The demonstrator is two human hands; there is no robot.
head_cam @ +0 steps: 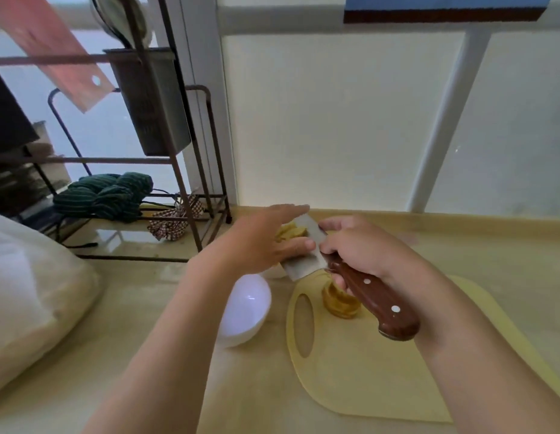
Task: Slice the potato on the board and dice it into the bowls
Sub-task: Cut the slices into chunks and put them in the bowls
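Right hand closed around the brown riveted handle of the knife, forefinger and thumb reaching forward onto the flat of the blade, which is held raised and turned broadside up. Left hand open, fingers straight and together, thumb extended, its fingertips meeting the blade just beside the right hand's forefinger. Cut potato pieces lie on the blade between the left hand's thumb and fingers, touching the fingers. A stack of potato slices stands on the yellow board directly beneath the right hand and the knife handle. A white bowl sits on the worktop below the left wrist, just beside the board's handle slot. Both forearms reach forward and converge, the left palm turned down and inward.
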